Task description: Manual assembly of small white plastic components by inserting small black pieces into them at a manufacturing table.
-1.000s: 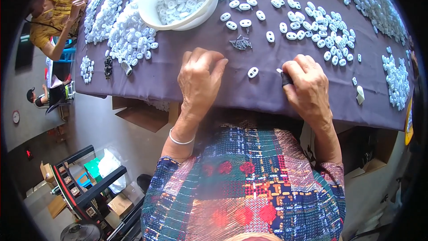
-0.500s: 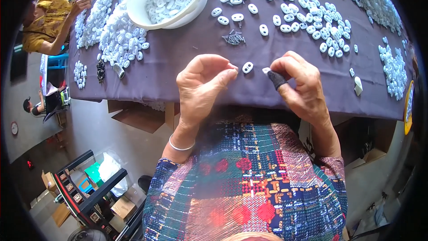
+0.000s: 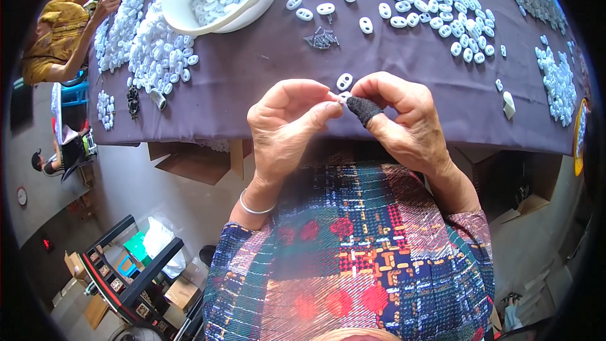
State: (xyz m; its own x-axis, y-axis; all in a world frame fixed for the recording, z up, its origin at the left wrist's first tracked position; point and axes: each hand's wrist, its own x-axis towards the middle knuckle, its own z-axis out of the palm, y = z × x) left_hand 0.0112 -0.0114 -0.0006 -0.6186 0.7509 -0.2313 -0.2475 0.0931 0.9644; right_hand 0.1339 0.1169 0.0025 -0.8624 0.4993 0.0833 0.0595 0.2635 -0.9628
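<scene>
Above the table's near edge my two hands meet fingertip to fingertip. My right hand, its thumb wrapped in a black cover, pinches a small white plastic piece. The fingertips of my left hand are pressed together against that piece; whatever they hold is too small to make out. Just beyond the fingertips lies a white oval two-hole cord stopper. Farther off is a little pile of thin metal springs. Several more cord stoppers lie loose behind the springs.
A white tub of oval pieces stands at the far left, beside a heap of small white parts. More cord stoppers spread at right, near another heap. A person in yellow works at the left edge.
My right hand has moved left, bringing its small white piece to my left fingertips. My left hand stays nearly in place. The view has shifted slightly.
</scene>
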